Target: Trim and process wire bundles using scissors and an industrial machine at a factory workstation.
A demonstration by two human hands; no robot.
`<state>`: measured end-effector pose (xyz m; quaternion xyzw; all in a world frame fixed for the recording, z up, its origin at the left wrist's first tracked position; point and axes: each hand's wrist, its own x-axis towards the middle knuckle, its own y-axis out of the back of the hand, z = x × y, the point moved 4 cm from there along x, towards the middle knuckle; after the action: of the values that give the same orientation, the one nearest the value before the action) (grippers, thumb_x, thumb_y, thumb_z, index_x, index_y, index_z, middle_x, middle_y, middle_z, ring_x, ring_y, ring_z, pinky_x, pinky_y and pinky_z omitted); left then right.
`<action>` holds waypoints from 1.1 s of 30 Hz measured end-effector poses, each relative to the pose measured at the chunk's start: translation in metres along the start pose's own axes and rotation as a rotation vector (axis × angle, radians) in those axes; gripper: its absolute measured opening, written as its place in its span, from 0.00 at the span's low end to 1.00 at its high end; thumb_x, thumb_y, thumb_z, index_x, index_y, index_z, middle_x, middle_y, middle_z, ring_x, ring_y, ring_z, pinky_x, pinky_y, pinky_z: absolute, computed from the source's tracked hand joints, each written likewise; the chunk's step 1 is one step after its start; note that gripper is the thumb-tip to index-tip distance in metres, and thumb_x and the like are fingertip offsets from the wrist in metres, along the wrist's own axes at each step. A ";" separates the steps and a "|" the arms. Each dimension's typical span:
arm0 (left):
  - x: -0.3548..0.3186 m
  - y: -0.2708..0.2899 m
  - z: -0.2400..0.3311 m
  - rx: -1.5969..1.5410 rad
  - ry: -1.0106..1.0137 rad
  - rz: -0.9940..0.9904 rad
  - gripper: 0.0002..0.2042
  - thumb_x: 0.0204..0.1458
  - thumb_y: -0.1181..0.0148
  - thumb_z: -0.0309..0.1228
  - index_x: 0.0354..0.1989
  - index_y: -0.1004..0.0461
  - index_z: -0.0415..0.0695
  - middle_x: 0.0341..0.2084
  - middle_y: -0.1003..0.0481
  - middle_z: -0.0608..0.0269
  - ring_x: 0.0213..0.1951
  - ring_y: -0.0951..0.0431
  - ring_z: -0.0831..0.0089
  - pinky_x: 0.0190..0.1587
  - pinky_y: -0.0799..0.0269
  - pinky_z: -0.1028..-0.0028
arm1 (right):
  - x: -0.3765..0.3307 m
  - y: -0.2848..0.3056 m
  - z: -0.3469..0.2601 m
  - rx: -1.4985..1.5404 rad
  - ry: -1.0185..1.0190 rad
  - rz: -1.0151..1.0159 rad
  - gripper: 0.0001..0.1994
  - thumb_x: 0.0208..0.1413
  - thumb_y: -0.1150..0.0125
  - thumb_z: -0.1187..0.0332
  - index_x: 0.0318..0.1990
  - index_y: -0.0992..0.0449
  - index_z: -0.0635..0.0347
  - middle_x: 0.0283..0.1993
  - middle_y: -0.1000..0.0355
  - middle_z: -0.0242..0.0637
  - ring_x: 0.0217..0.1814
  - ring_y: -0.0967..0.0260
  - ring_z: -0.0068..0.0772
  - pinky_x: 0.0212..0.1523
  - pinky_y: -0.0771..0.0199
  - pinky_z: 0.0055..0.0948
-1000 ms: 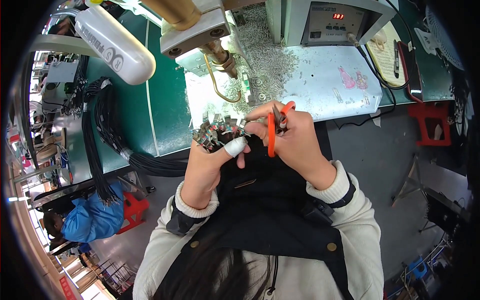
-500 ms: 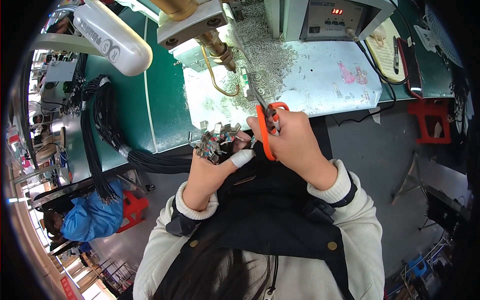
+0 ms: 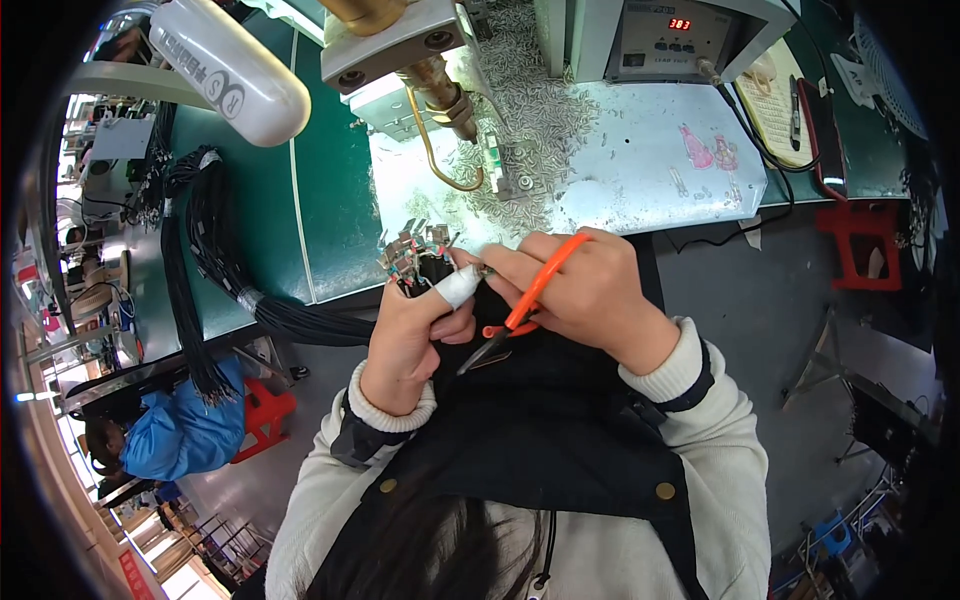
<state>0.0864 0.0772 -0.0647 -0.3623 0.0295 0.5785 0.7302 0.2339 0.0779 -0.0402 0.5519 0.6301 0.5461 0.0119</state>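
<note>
Just below the green surface [image 3: 330,220], a bundle of black wires [image 3: 415,262] with metal terminals is gripped in the left hand [image 3: 415,335], its fingers closed around it and a white-taped fingertip [image 3: 458,288] pressed near the terminals. Orange scissors [image 3: 525,305] are clasped in the right hand [image 3: 590,295], blades pointing down toward the dark apron, beside the wires.
</note>
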 end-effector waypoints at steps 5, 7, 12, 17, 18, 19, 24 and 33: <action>-0.002 0.001 0.001 -0.045 0.102 -0.026 0.06 0.47 0.47 0.23 0.33 0.34 0.39 0.12 0.41 0.72 0.10 0.48 0.86 0.14 0.55 0.84 | 0.002 0.008 -0.006 -0.142 0.121 0.014 0.18 0.37 0.41 0.68 0.41 0.26 0.48 0.13 0.47 0.23 0.13 0.46 0.18 0.14 0.48 0.18; -0.002 0.000 0.001 -0.060 0.149 -0.044 0.05 0.47 0.48 0.23 0.33 0.35 0.39 0.13 0.41 0.72 0.10 0.48 0.86 0.13 0.55 0.84 | 0.001 0.006 -0.007 -0.175 0.151 0.020 0.20 0.35 0.41 0.69 0.43 0.26 0.47 0.13 0.48 0.22 0.12 0.47 0.17 0.14 0.48 0.18; -0.005 0.000 0.000 -0.086 0.140 -0.065 0.06 0.47 0.49 0.23 0.33 0.34 0.39 0.13 0.41 0.72 0.11 0.48 0.86 0.13 0.55 0.84 | 0.000 0.003 -0.005 -0.096 0.119 0.096 0.19 0.35 0.42 0.69 0.41 0.26 0.47 0.13 0.49 0.21 0.12 0.48 0.17 0.14 0.50 0.18; -0.005 0.000 0.001 -0.056 0.136 -0.025 0.06 0.47 0.49 0.23 0.34 0.33 0.38 0.13 0.40 0.71 0.11 0.48 0.87 0.13 0.55 0.83 | 0.001 0.007 -0.008 -0.113 0.120 0.034 0.16 0.38 0.41 0.70 0.40 0.26 0.48 0.15 0.42 0.22 0.13 0.45 0.18 0.14 0.48 0.19; -0.006 0.000 0.001 -0.062 0.137 -0.027 0.06 0.47 0.49 0.23 0.34 0.33 0.38 0.13 0.41 0.71 0.11 0.48 0.87 0.13 0.55 0.83 | 0.000 0.007 -0.008 -0.127 0.106 0.059 0.15 0.39 0.40 0.70 0.39 0.26 0.48 0.16 0.40 0.22 0.13 0.43 0.19 0.15 0.47 0.19; -0.006 0.000 0.002 -0.067 0.136 -0.028 0.06 0.47 0.49 0.23 0.34 0.33 0.38 0.13 0.41 0.72 0.11 0.48 0.87 0.13 0.55 0.83 | -0.001 0.005 -0.007 -0.127 0.106 0.059 0.15 0.39 0.40 0.70 0.39 0.26 0.48 0.16 0.40 0.22 0.13 0.43 0.19 0.15 0.47 0.19; -0.006 -0.002 0.001 -0.050 0.143 -0.015 0.05 0.47 0.48 0.23 0.33 0.32 0.39 0.12 0.41 0.72 0.10 0.49 0.87 0.13 0.55 0.83 | -0.003 -0.003 0.000 0.202 -0.074 0.125 0.10 0.39 0.38 0.73 0.33 0.26 0.52 0.20 0.32 0.27 0.17 0.35 0.24 0.17 0.40 0.20; -0.008 -0.005 0.001 0.091 0.017 0.130 0.05 0.47 0.49 0.22 0.34 0.33 0.39 0.12 0.40 0.71 0.10 0.49 0.86 0.13 0.55 0.83 | -0.007 -0.008 0.002 0.396 -0.356 0.036 0.07 0.39 0.39 0.75 0.29 0.28 0.57 0.22 0.30 0.32 0.20 0.32 0.29 0.18 0.36 0.21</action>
<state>0.0874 0.0707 -0.0582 -0.3311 0.0853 0.6196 0.7066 0.2327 0.0759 -0.0512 0.6420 0.7027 0.3067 0.0045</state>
